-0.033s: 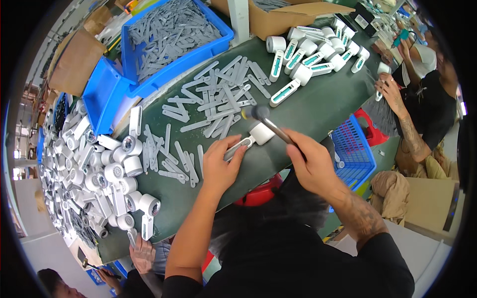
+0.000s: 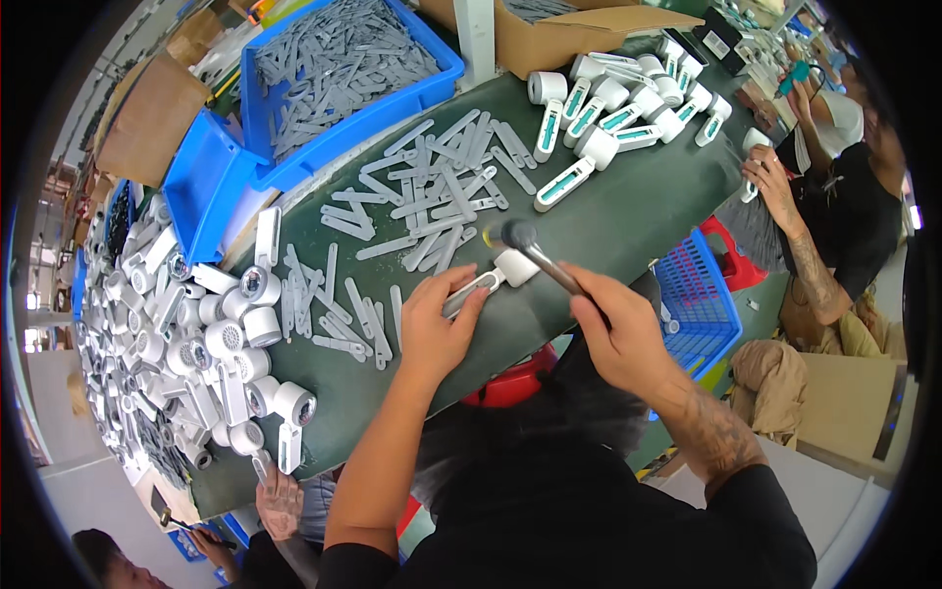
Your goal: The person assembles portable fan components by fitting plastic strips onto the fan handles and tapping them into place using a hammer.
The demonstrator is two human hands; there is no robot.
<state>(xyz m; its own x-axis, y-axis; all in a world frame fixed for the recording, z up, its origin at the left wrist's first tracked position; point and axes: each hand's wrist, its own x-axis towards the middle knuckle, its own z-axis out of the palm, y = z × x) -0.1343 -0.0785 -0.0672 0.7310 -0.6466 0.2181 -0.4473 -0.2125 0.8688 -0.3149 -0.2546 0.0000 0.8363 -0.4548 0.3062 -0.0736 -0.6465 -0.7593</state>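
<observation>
My left hand (image 2: 439,319) is closed around the handle of a white plastic housing with a round head (image 2: 516,267), pressing it to the green worktop. A grey strip lies in that handle, partly covered by the fingers. My right hand (image 2: 623,329) grips the dark shaft of a mallet (image 2: 514,234). Its black head, with a yellowish face, hovers just over the housing's round end, slightly blurred. Loose grey plastic strips (image 2: 451,191) are scattered on the worktop beyond my hands. Similar white housings with green-lined slots in their handles (image 2: 566,185) lie at the far right.
White housings (image 2: 226,339) are heaped at the left. A blue bin (image 2: 412,86) at the back holds many grey strips, beside a cardboard box (image 2: 549,39). A blue basket (image 2: 699,299) stands below the right edge. Co-workers' hands show at right (image 2: 770,177) and lower left (image 2: 282,501).
The mallet head has shifted slightly down and to the right, with its shaft tilting a little. My left hand and the housing have stayed in place.
</observation>
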